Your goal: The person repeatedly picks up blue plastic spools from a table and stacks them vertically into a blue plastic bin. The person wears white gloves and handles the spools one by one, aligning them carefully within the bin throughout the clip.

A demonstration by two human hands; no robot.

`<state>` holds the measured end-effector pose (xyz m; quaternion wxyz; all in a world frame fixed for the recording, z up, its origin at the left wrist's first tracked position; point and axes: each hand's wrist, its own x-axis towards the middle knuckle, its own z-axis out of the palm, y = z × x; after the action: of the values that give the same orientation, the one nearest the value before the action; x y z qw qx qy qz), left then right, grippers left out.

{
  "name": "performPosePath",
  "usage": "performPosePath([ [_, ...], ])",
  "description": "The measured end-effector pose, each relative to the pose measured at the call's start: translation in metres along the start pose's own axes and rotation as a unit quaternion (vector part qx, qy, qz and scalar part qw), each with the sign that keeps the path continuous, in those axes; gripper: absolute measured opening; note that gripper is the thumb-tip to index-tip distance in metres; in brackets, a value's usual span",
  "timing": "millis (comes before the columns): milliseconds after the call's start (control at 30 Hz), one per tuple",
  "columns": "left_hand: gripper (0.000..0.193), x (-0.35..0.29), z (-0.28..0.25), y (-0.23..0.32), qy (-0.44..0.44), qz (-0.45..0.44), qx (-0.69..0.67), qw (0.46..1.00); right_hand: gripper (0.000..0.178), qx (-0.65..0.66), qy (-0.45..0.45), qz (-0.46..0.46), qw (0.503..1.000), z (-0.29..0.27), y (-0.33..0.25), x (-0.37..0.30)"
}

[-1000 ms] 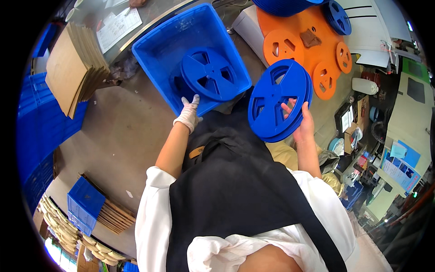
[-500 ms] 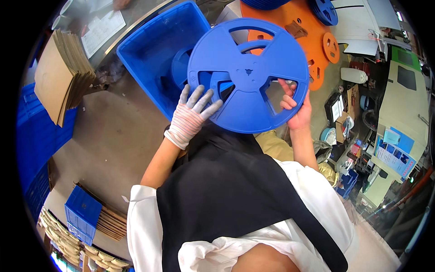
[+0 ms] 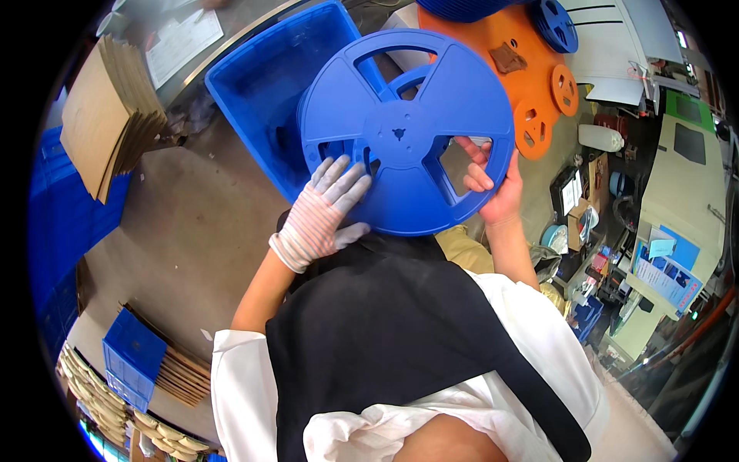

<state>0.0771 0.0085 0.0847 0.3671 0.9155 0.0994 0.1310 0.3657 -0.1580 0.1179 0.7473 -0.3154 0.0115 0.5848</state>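
A large blue plastic reel (image 3: 400, 177) with cut-out windows is held up before me, its flat face toward me. Bare, my right hand (image 3: 499, 185) grips the rim at the right, with fingers curled through a window. In a striped glove with grey fingertips, my left hand (image 3: 323, 208) lies against the reel's lower left face, fingers stretched out and thumb apart. Behind the reel, a blue bin (image 3: 239, 100) stands at the upper left; the reel hides part of its inside. Another blue round part shows through the reel's windows.
An orange plate (image 3: 469, 35) with holes bears a stack of blue reels (image 3: 469, 6) and a brown scrap. Cardboard sheets (image 3: 96, 115) stand at the left. Lower left is a blue crate (image 3: 135, 354) beside more cardboard. A pale green machine (image 3: 681, 200) is at the far right.
The reel has shifted slightly left and down in the picture, along with my right hand. My left hand has turned, its fingers pointing more to the right and its thumb lower.
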Motion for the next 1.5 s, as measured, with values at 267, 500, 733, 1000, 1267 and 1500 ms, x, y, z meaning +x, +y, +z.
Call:
performPosePath([
  [267, 0.063, 0.07, 0.006, 0.01, 0.157, -0.134, 0.152, 0.966, 0.058, -0.005, -0.006, 0.059, 0.998, 0.038, 0.042, -0.016],
  [500, 0.065, 0.078, 0.02, 0.005, 0.204, -0.224, 0.077, 0.95, 0.057, -0.023, -0.015, 0.07, 0.997, 0.045, 0.04, -0.015],
  [733, 0.035, 0.083, 0.015, -0.016, 0.103, -0.257, -0.076, 0.958, 0.056, -0.023, 0.004, 0.067, 0.997, 0.041, 0.04, -0.024],
  [1000, 0.033, 0.088, 0.006, -0.002, 0.076, -0.249, -0.002, 0.965, 0.056, -0.022, 0.006, 0.062, 0.998, 0.031, 0.037, -0.028],
  [1267, 0.062, 0.049, 0.057, -0.023, 0.187, -0.303, 0.134, 0.925, 0.053, 0.01, 0.02, 0.058, 0.998, 0.018, 0.038, -0.028],
  [1500, 0.065, 0.038, 0.037, 0.003, 0.065, -0.206, 0.074, 0.974, 0.05, 0.024, 0.068, 0.039, 0.997, 0.007, 0.038, -0.032],
])
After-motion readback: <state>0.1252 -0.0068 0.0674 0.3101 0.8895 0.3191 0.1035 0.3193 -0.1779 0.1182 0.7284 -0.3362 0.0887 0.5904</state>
